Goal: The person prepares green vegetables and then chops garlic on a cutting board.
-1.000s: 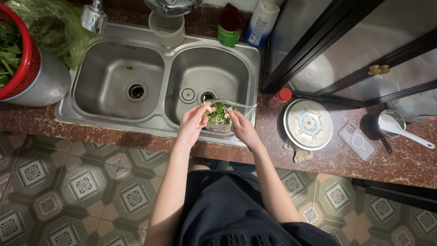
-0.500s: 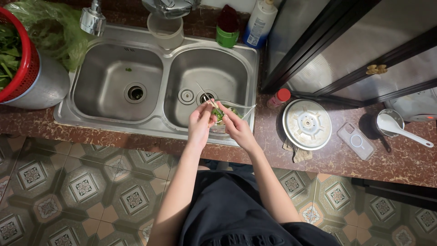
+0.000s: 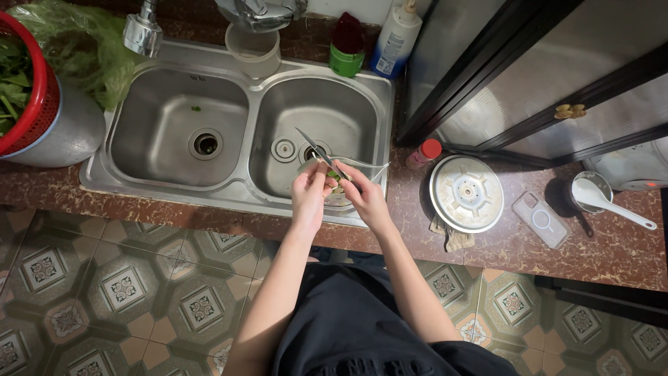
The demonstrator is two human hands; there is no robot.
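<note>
I stand at a steel double sink (image 3: 229,191). My hands meet over a clear bowl (image 3: 369,169) that rests on the sink's front edge by the right basin. My left hand (image 3: 309,198) pinches a small green vegetable piece (image 3: 333,175). My right hand (image 3: 367,200) grips a knife (image 3: 311,145), whose blade points up and left over the right basin and touches the green piece. What lies in the bowl is mostly hidden by my hands.
A red colander of greens (image 3: 24,90) sits in a metal pot at the left, next to a bag of greens (image 3: 83,49). Bottles (image 3: 393,38) stand behind the sink. On the counter to the right are a pot lid (image 3: 466,193), a phone (image 3: 541,219) and a cup with a white spoon (image 3: 591,193).
My hands have come together above the bowl. The knife blade now shows, angled out over the right basin, and the heap of greens seen earlier in the bowl is covered.
</note>
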